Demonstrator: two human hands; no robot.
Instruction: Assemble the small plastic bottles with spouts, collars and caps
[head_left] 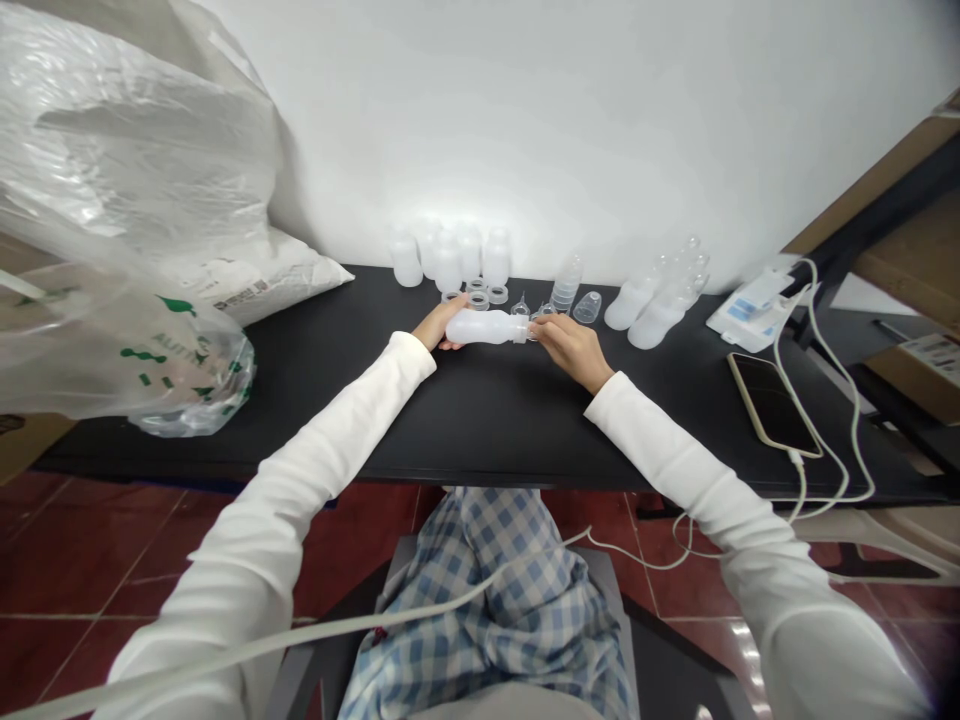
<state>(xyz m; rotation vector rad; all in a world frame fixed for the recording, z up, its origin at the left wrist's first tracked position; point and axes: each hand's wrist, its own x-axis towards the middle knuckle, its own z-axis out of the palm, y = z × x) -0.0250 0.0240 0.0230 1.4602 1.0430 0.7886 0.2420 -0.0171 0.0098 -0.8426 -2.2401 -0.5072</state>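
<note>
A frosted white baby bottle (486, 327) lies sideways between my hands above the black table, its neck pointing right. My left hand (436, 327) is closed around its base end. The fingers of my right hand (568, 345) are pinched at the neck end, on what looks like a clear nipple (533, 329), mostly hidden by the fingertips. Just beyond the bottle lie several white collar rings (478, 299) and clear nipples (520, 308). A stack of clear caps (567, 283) stands behind my right hand, with a single clear cap (588, 307) lying beside it.
Several open bottles (448, 262) stand along the wall. To the right, several capped bottles (657, 310) lie together. Farther right are a white power strip (754, 308), a phone (774, 405) and white cables (846, 385). Large plastic bags (142, 170) occupy the left side.
</note>
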